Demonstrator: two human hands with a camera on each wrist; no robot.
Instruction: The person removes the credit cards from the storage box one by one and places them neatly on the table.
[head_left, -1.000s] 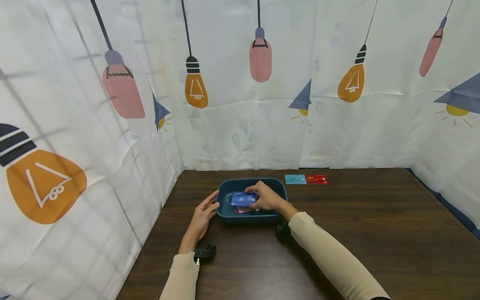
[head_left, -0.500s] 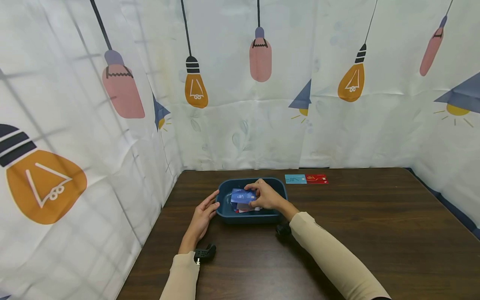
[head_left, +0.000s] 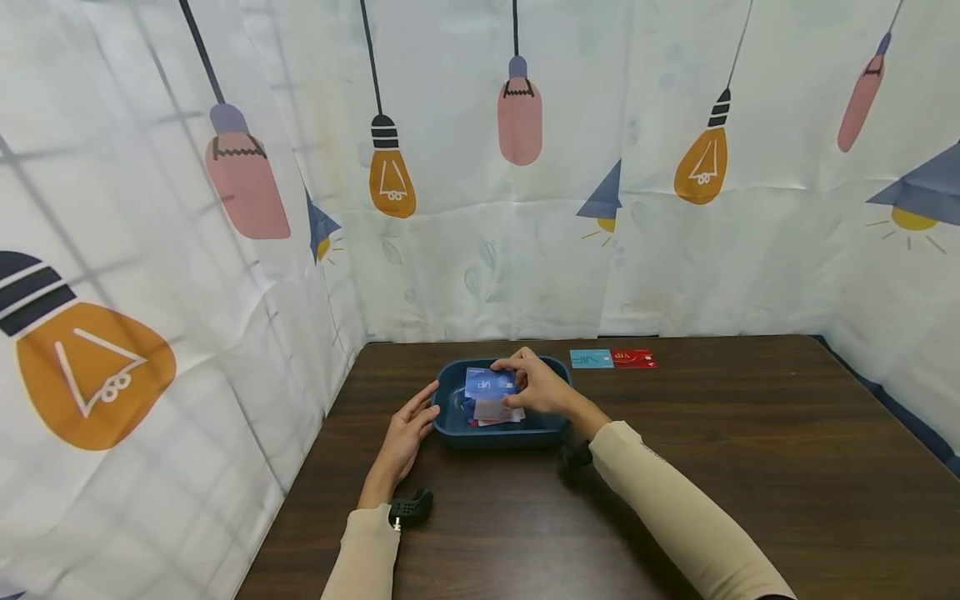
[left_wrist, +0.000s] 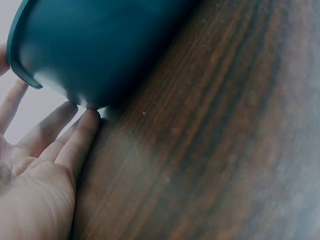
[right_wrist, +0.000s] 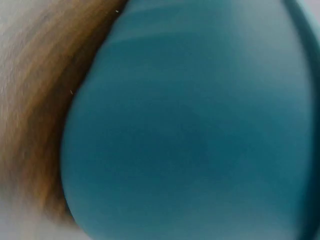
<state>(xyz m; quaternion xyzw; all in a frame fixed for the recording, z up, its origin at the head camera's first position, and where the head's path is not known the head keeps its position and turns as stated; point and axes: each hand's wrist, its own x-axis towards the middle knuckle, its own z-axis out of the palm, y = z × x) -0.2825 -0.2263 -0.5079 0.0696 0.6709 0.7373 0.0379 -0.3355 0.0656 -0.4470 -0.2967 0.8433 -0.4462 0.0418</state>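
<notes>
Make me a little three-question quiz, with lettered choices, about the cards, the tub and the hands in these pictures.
1. Where do the two cards outside the tub lie?
A. on the table behind the tub, near the curtain
B. under the left hand
C. on the person's sleeve

2. What colours are those two cards?
A. green and yellow
B. light blue and red
C. both black

3. What is the right hand doing?
A. lying flat on the table
B. pinching a blue card above the tub
C. gripping the tub's rim

Answers: 1 A, the light blue card and red card lie on the table. 2 B, as the head view shows. 3 B, the right hand holds the blue card over the tub, while the left hand touches its side.
</notes>
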